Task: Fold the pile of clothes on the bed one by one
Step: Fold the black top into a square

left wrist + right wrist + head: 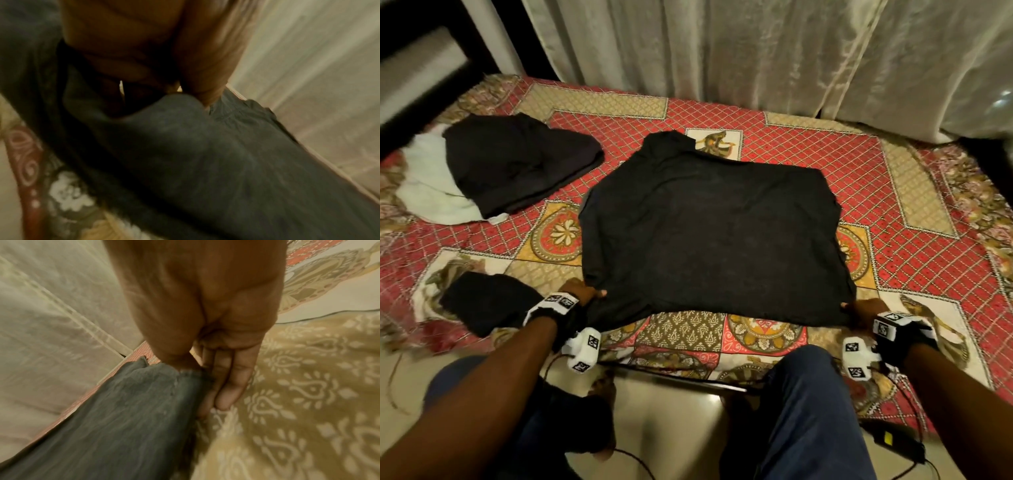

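Note:
A black shirt lies spread flat in the middle of the bed, its hem toward me. My left hand pinches the near left corner of the hem; in the left wrist view the fingers curl round a fold of dark cloth. My right hand pinches the near right corner; the right wrist view shows the thumb pressed on the dark cloth with the fingers beneath it.
A pile of dark and white clothes sits at the far left of the patterned bedspread. A small black folded garment lies by my left wrist. Pale curtains hang behind the bed. My knees and cables are at the near edge.

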